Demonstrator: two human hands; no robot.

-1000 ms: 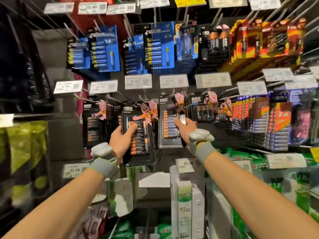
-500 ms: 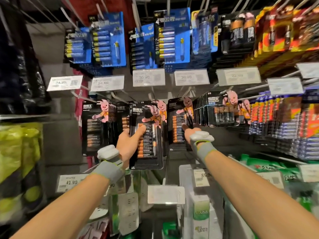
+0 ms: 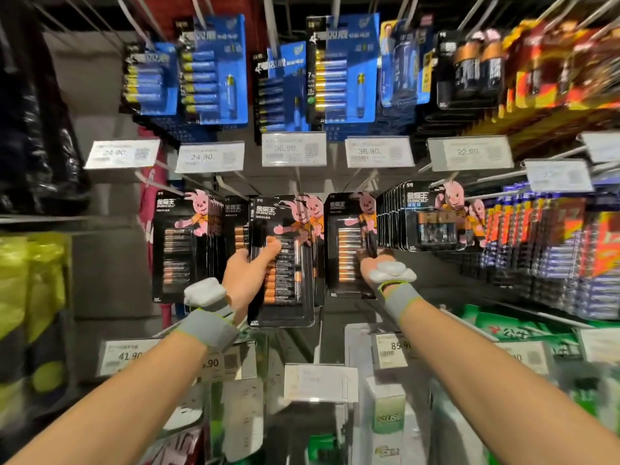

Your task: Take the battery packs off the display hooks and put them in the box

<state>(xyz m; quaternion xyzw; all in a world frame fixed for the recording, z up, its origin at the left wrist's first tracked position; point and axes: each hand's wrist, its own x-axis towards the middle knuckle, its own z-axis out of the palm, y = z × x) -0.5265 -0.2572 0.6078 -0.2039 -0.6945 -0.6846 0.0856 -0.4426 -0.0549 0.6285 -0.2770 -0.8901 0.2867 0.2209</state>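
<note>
**Both hands at the hanging packs**

Left hand (image 3: 248,280) grasps a pack (image 3: 285,297), thumb on its front, same as before. Right hand (image 3: 372,263) touches the next pack (image 3: 345,236), at 3 o'clock; its fingers are hidden, grasp unclear. Both packs sit just under the hooks (image 3: 295,186).

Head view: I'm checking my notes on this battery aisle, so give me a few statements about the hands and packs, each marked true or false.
1. The left hand grips a black pack, thumb across its front. True.
2. The right hand reaches for a blue pack. False: it is at the lower right edge of a second black pack; the blue packs hang in the row above.
3. A tag reading 36.90 hangs above the black packs. True.
4. Both wrists are bare. False: each wears a grey band.
</note>
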